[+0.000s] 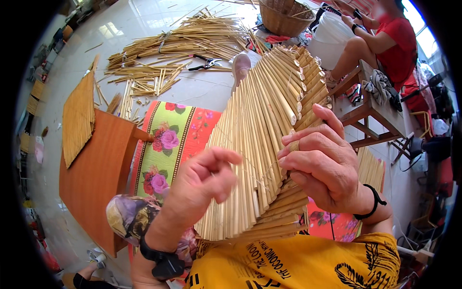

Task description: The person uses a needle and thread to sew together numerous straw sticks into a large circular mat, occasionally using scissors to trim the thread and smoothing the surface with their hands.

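Observation:
A fanned, stepped panel of pale reed sticks (240, 159) laced with fine thread spans the middle of the head view, with cut ends along its upper right edge. My right hand (320, 168), with a ringed finger, grips the panel's right side with bent fingers. My left hand (204, 180) is beside the panel's left face, fingers curled and slightly blurred; what they hold, if anything, is too fine to make out. Beneath lies a flowered mat (166, 139). A patterned cloth sleeve (122, 214) is near my left wrist.
A wooden board (91, 188) with another stick panel (79, 130) stands left. Loose sticks (159, 48), pruning shears (209, 62) and a wicker basket (281, 17) are farther back. A person in red (394, 43) sits right, beside a white bucket (327, 36) and wooden stool (365, 115).

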The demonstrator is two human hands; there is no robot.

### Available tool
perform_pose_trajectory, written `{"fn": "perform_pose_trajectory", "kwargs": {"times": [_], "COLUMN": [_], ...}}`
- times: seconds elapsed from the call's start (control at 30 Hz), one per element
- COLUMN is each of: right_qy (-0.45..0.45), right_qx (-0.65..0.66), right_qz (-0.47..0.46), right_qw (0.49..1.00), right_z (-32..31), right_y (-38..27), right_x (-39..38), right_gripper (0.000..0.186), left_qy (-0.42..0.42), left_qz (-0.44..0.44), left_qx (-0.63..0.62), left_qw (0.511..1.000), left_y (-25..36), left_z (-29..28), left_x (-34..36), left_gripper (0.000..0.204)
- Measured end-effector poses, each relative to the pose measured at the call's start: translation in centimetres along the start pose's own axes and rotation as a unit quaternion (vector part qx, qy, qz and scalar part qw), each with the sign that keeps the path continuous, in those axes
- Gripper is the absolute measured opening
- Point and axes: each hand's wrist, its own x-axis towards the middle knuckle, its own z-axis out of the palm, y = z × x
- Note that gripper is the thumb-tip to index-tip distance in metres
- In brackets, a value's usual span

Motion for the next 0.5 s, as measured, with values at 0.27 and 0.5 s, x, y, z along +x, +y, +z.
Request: {"fn": "perform_pose_trajectory", "kwargs": {"times": [0.27,0.5], "right_qy": [0.026,0.1], "right_qx": [0.014,0.071], "right_qz": [-0.004,-0.031], "right_qw": [1.0,0.992], "right_z": [0.4,1.8], "right_y": [0.8,2.5], "right_x": [-0.6,-1.2], "right_gripper": [0.012,0.015], "left_qy": [0.01,0.085], "left_qz": [-0.038,0.145], "left_qx": [0.226,0.377], "left_qw": [0.973,0.911], "left_y": [0.1,-1.8], "left_z": [2.5,4.4], "left_x": [0.2,0.0], "left_gripper": [0.019,0.009]}}
